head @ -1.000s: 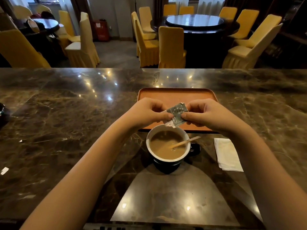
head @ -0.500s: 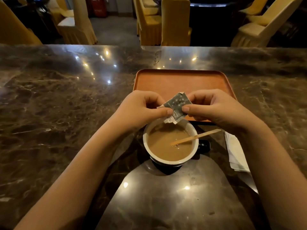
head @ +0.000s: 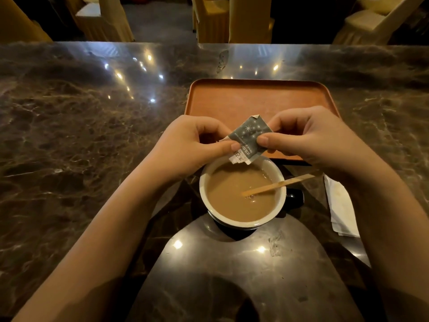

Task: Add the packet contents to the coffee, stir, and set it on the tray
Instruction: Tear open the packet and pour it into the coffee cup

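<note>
A small grey packet (head: 248,140) with white stars is pinched between my left hand (head: 192,141) and my right hand (head: 308,135), tilted with its torn white end pointing down just over the far rim of the cup. The dark cup (head: 242,190) with a white inside holds light brown coffee and stands on the marble counter. A wooden stir stick (head: 276,185) leans in the coffee, its end over the right rim. Behind the hands lies the orange tray (head: 243,98), with nothing visible on it.
A folded white napkin (head: 341,205) lies right of the cup, partly under my right forearm. The dark marble counter (head: 81,135) stretches wide to the left. Yellow-covered chairs (head: 250,19) stand beyond its far edge.
The camera has tipped down and closer, so cup and tray look larger. Both hands keep the packet over the cup's far rim, with its torn end now lower.
</note>
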### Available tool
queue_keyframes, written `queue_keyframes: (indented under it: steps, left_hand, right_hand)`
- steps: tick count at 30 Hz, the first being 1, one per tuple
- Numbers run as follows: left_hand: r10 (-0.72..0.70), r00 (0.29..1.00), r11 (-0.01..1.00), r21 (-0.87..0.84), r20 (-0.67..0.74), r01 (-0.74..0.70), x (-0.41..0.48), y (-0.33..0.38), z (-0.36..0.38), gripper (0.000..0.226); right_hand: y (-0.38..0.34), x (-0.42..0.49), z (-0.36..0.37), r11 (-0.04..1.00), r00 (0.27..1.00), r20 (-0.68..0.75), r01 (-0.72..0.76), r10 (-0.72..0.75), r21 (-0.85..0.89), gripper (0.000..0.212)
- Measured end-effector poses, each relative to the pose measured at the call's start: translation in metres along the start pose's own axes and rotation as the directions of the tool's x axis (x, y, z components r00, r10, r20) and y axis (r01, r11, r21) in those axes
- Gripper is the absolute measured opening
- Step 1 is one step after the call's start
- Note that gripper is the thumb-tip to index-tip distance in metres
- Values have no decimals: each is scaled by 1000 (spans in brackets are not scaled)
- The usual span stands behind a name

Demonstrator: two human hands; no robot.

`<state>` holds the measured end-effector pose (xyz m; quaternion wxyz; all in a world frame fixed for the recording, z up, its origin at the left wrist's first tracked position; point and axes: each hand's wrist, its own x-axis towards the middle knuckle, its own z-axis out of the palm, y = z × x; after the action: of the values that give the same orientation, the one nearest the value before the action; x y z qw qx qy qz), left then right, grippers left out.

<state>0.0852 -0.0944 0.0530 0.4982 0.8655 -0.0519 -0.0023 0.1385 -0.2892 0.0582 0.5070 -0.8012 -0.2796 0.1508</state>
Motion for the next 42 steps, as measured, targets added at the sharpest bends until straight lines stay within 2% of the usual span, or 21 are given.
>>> queue_keyframes:
  steps: [18,42]
  left_hand:
    - [28,999,1000,13,-46,-28,1,-2,5,12]
    - [30,999,1000,-2,-31,-30,3,-4,4,8]
  right_hand:
    - [0,-1,-1,997,1000,26,-12,10,74,8]
    - [-1,-2,2,1000,1000,-1,29,-29,9,6]
